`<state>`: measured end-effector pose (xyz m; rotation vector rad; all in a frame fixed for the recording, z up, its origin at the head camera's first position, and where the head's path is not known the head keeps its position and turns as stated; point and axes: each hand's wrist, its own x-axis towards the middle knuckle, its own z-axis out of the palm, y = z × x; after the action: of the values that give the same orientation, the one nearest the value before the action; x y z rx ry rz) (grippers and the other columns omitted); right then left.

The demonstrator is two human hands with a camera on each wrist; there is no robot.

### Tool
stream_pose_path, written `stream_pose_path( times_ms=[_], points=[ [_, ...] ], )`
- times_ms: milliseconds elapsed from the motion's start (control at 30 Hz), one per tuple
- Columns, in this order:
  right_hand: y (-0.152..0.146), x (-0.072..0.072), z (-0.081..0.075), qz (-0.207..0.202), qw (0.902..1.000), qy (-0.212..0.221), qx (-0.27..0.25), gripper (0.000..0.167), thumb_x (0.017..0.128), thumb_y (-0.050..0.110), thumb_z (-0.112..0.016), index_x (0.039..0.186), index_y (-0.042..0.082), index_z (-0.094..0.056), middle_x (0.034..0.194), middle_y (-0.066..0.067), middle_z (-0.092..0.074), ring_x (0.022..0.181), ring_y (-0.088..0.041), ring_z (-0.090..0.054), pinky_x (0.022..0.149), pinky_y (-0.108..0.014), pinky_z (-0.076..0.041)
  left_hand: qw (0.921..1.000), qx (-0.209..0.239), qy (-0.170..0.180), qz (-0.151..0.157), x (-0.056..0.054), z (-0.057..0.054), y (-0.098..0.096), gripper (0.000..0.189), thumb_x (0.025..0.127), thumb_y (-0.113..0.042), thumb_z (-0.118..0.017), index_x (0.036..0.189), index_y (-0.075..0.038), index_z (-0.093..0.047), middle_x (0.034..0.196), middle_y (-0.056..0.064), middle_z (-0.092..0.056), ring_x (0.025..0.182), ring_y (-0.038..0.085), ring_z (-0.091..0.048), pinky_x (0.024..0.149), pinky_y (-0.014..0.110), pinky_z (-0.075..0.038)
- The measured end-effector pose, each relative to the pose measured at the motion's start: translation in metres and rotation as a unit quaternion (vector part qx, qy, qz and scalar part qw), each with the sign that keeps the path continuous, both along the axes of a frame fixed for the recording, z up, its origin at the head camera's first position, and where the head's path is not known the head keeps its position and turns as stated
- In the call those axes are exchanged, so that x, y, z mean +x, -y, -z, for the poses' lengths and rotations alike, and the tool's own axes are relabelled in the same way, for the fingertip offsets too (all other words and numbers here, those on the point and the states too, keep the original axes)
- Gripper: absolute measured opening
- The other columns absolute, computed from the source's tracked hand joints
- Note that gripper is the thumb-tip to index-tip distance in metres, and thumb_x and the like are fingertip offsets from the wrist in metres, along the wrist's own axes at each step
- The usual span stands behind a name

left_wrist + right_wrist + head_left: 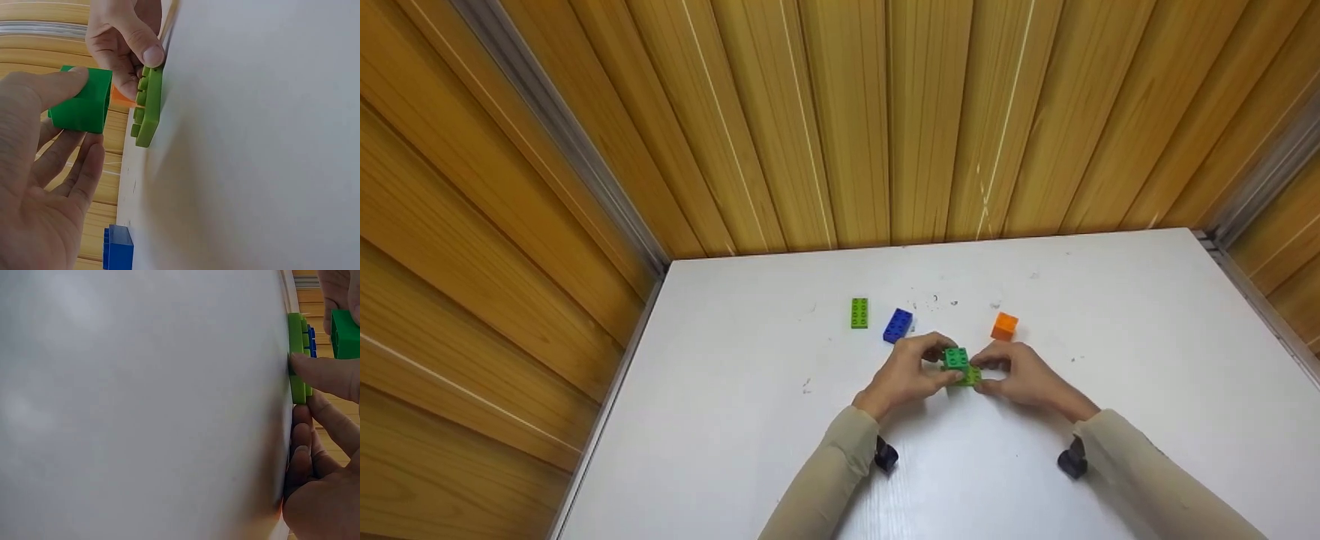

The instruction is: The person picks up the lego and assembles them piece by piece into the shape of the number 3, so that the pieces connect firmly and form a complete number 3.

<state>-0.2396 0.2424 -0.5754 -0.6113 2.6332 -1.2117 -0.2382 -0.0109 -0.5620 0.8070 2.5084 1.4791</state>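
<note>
Between thumb and fingers, my left hand [911, 369] pinches a dark green square brick [84, 100], studs up in the head view. The left wrist view shows a gap between it and a flat lime green brick [148, 107] lying on the table, studs up. My right hand [1024, 375] holds that lime brick by its right end, thumb on the near side. In the right wrist view the lime brick [298, 385] sits flat on the white surface, with the dark green brick [344, 334] apart from it, above its studs.
On the white table [720, 360], a second lime green brick [859, 313] and a blue brick [898, 325] lie beyond my left hand. An orange brick [1004, 326] stands just beyond my right hand. Wood-patterned walls [847, 135] border the table at the back and left.
</note>
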Motion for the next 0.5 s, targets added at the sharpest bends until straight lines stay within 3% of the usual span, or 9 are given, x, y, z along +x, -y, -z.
stream_pose_path(
  times_ms=[233, 500],
  points=[
    [0.001, 0.0, -0.003, 0.011, 0.9999, 0.008, 0.009, 0.033, 0.084, 0.009, -0.089, 0.116, 0.011, -0.079, 0.111, -0.003, -0.075, 0.106, -0.025, -0.068, 0.099, -0.044, -0.057, 0.9999, -0.013, -0.006, -0.001, -0.002, 0.001, -0.008, 0.032, 0.095, -0.023, -0.084, 0.125, -0.016, -0.073, 0.117, -0.008, -0.076, 0.105, 0.002, -0.067, 0.099, 0.026, -0.057],
    [0.001, 0.0, -0.001, 0.006, 0.9998, 0.01, 0.013, 0.03, 0.087, 0.012, -0.089, 0.114, 0.011, -0.078, 0.111, -0.001, -0.074, 0.11, -0.026, -0.07, 0.104, -0.054, -0.056, 0.9998, -0.004, -0.006, 0.018, -0.002, 0.005, -0.016, 0.03, 0.095, -0.019, -0.084, 0.123, -0.014, -0.073, 0.116, -0.006, -0.076, 0.103, 0.001, -0.067, 0.099, 0.023, -0.057]
  ],
)
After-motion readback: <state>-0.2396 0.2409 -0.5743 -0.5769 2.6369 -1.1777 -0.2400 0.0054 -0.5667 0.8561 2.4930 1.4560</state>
